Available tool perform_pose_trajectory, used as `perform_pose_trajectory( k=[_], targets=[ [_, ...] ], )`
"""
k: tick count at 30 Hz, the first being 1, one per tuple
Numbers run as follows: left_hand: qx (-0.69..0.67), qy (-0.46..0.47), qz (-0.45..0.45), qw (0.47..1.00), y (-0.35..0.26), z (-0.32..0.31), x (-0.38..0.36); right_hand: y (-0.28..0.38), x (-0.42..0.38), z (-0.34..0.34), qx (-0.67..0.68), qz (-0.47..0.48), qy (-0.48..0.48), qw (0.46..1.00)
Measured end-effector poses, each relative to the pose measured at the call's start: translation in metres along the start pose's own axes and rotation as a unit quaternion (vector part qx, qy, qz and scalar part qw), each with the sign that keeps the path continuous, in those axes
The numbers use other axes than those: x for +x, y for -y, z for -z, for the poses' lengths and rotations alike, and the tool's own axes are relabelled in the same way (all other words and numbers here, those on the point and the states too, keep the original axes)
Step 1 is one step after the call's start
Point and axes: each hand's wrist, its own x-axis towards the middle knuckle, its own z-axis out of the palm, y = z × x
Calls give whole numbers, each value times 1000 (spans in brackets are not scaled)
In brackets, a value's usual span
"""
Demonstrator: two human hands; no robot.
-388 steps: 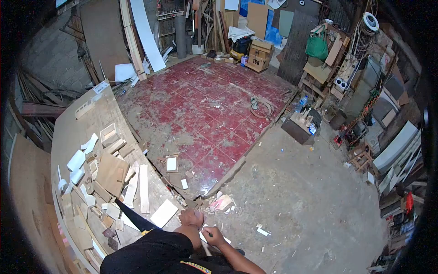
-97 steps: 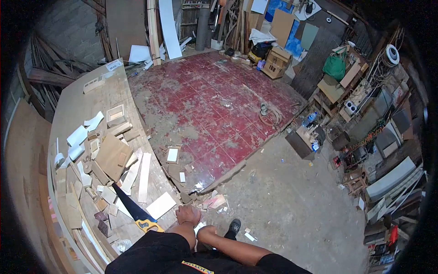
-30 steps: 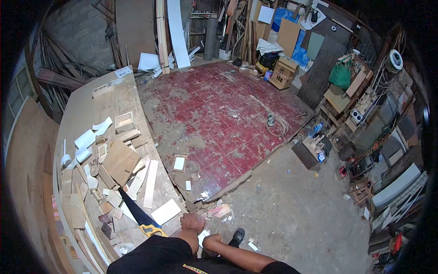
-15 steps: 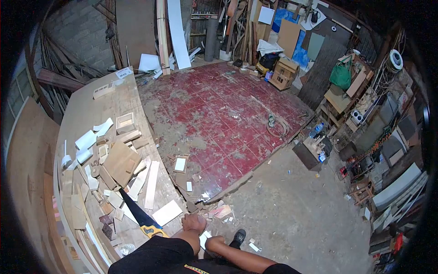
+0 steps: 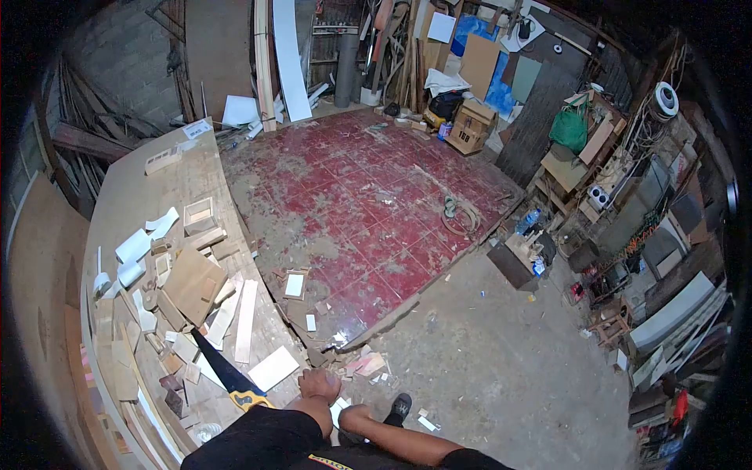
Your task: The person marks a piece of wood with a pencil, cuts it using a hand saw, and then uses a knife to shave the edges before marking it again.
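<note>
At the near corner of the workbench (image 5: 205,168), my left hand (image 5: 319,385) is closed, its fingers curled. My right hand (image 5: 356,417) is also closed, just below it and to the right. Between the two hands shows a short white strip (image 5: 338,409), touching both; how the fingers grip it is hidden. Left of my left hand lies a white rectangular board (image 5: 273,368) on the bench. A handsaw (image 5: 227,368) with a yellow handle rests beside that board, its dark blade pointing away from me.
Wood offcuts, a pale wooden panel (image 5: 193,287), a small open wooden box (image 5: 199,215) and curled white sheets (image 5: 133,246) cover the bench. A red tiled floor (image 5: 368,196) with a raised edge lies beyond. My shoe (image 5: 401,406) stands on concrete among scraps.
The whole view has shifted slightly, so most things appear further left. My hands stay close together around the white strip, with little visible movement of their own.
</note>
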Motion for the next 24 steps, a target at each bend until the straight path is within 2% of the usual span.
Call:
perform_pose_trajectory(
  k=[1, 3, 6, 9, 11, 12, 13, 15, 16, 18, 20, 22, 24],
  targets=[
    [-1, -20, 0, 1000, 1, -1, -3, 2, 5, 0, 2, -6, 12, 1000],
    [35, 11, 10, 999, 3, -7, 1, -5, 8, -11, -12, 68, -68, 995],
    [15, 7, -17, 1000, 10, -12, 0, -13, -9, -11, -38, 112, -88, 989],
    [30, 5, -14, 999, 9, -14, 5, -21, -61, 14, -14, 105, -74, 992],
    [31, 27, 3, 999, 7, -13, 5, -6, -6, -19, -8, 74, -36, 997],
    [31, 29, 1, 999, 6, -13, 5, -4, -8, -16, -2, 44, -2, 999],
    [39, 32, 3, 999, 5, -12, 6, -8, -11, -16, -1, 42, -1, 999],
    [47, 35, 5, 998, 5, -12, 6, -16, -23, -7, -15, 99, -71, 992],
    [44, 23, 4, 999, 6, -15, 4, -13, -7, -10, -12, 92, -37, 995],
    [42, 11, 1, 999, 6, -17, 6, -11, 5, -17, 2, 65, -41, 997],
    [52, 27, 13, 998, 7, -19, 6, -11, -17, -2, 17, 40, -46, 998],
    [57, 33, 10, 998, 5, -12, 6, -15, -81, 30, -87, 51, -7, 995],
    [62, 38, 4, 997, 3, -7, 5, -17, -55, 13, -38, 49, -24, 998]
  ],
)
